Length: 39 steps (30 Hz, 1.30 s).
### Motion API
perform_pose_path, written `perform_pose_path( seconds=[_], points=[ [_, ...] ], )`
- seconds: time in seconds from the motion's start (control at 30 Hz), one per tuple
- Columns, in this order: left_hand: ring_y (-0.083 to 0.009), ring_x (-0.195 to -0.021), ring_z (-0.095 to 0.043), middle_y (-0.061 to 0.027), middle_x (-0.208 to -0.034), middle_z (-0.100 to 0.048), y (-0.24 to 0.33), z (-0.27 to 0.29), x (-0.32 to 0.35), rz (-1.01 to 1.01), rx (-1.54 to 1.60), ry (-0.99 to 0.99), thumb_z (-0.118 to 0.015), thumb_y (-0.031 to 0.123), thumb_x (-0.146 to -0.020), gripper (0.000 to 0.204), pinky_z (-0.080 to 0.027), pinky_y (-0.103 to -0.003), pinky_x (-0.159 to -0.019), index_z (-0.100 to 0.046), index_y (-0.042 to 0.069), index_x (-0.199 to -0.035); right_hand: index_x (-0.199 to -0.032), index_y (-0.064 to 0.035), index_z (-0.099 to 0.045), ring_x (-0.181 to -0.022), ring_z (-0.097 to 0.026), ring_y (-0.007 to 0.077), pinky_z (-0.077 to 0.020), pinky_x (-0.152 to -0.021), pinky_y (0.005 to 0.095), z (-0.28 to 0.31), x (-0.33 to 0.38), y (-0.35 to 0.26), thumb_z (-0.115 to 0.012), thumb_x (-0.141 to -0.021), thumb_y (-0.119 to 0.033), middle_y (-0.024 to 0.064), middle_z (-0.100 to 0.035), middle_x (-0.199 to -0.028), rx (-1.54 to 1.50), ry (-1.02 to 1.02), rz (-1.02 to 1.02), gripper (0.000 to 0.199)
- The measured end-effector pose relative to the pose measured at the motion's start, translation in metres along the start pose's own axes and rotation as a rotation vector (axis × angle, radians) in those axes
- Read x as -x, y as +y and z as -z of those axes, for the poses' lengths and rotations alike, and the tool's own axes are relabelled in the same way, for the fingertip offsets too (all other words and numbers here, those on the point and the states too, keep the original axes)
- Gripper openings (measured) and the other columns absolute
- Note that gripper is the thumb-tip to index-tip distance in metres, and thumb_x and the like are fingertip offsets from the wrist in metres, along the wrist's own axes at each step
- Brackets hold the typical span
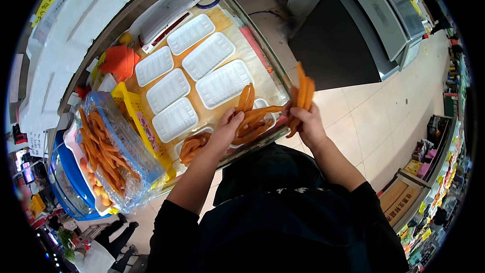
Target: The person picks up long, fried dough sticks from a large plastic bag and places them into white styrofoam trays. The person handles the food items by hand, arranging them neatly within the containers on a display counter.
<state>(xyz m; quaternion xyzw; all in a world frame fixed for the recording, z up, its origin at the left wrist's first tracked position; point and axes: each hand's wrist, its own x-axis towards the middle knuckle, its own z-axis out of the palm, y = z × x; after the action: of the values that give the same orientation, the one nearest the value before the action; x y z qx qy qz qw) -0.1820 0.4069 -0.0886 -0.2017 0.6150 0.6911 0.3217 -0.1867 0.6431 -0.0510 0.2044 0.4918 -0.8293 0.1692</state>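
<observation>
My right hand [309, 127] grips a small bunch of long, curved, orange-brown sticks [303, 91], raised at the table's near right edge; their exact kind I cannot make out. My left hand [228, 129] is closed on more orange sticks [246, 98] above a white tray that shows only in part. Further sticks [252, 127] lie on that tray between my hands. Left of my left wrist, another pile of sticks [192, 147] fills a second tray, partly covered by my forearm. Several white plastic trays [225, 84] lie unfilled in rows on the tabletop.
At left stands a plastic-lined bin with many orange sticks [103, 156], beside a yellow basket [144, 129]. A stack of trays [177, 7] and a tape roll [208, 1] lie at the far edge. A dark cabinet [338, 40] stands right, beyond the table.
</observation>
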Motion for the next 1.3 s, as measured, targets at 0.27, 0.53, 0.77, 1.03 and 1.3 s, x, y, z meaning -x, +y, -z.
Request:
perform_pose_path(
  seconds=[0.27,0.53,0.77,1.03,1.3],
  points=[
    [-0.0156,-0.081,-0.059,-0.0092,-0.090,-0.065,-0.001,-0.006,-0.009,-0.271,-0.220,0.172,-0.060,0.026,-0.091,0.034,-0.047,-0.029,-0.074,-0.053,0.003,-0.115,-0.125,0.0014,-0.043,-0.086,-0.058,0.0176,-0.0495,-0.076,0.0293,-0.035,0.016,-0.052,-0.054,-0.074,-0.009,0.0085,-0.057,-0.093,0.107,-0.017,0.310,0.053],
    [-0.0149,-0.080,-0.061,-0.0098,-0.089,-0.065,-0.007,-0.020,-0.007,-0.242,-0.181,0.100,-0.065,0.025,-0.087,0.036,-0.047,-0.027,-0.074,-0.054,0.002,-0.113,-0.118,-0.0045,-0.052,-0.087,-0.059,0.0227,-0.0473,-0.089,0.0403,-0.033,0.001,-0.022,-0.052,-0.082,-0.017,0.0105,-0.060,-0.092,-0.501,-0.091,-0.184,0.038],
    [-0.0138,-0.081,-0.060,-0.0085,-0.092,-0.065,-0.005,-0.027,-0.003,-0.278,-0.297,0.110,-0.064,0.021,-0.087,0.034,-0.047,-0.026,-0.074,-0.054,0.004,-0.114,-0.114,-0.0049,-0.053,-0.086,-0.058,0.0226,-0.0472,-0.086,0.0377,-0.030,-0.002,-0.019,-0.052,-0.083,-0.018,0.0107,-0.059,-0.091,-0.604,-0.017,-0.190,0.033],
    [-0.0216,-0.079,-0.064,-0.0135,-0.090,-0.067,-0.009,-0.027,-0.003,-0.337,-0.394,0.160,-0.066,0.028,-0.085,0.040,-0.048,-0.031,-0.074,-0.053,0.007,-0.116,-0.113,-0.0057,-0.052,-0.085,-0.058,0.0228,-0.0446,-0.094,0.0513,-0.029,-0.001,-0.019,-0.051,-0.084,-0.018,0.0105,-0.058,-0.091,-0.657,-0.029,-0.172,0.032],
    [-0.0093,-0.084,-0.058,-0.0050,-0.099,-0.064,-0.005,-0.028,-0.001,-0.293,-0.421,0.122,-0.062,0.010,-0.087,0.032,-0.046,-0.024,-0.075,-0.052,0.003,-0.117,-0.112,-0.0062,-0.052,-0.085,-0.058,0.0224,-0.0432,-0.095,0.0551,-0.028,-0.003,-0.018,-0.051,-0.084,-0.019,0.0100,-0.057,-0.091,-0.696,-0.037,-0.169,0.031]
  ],
)
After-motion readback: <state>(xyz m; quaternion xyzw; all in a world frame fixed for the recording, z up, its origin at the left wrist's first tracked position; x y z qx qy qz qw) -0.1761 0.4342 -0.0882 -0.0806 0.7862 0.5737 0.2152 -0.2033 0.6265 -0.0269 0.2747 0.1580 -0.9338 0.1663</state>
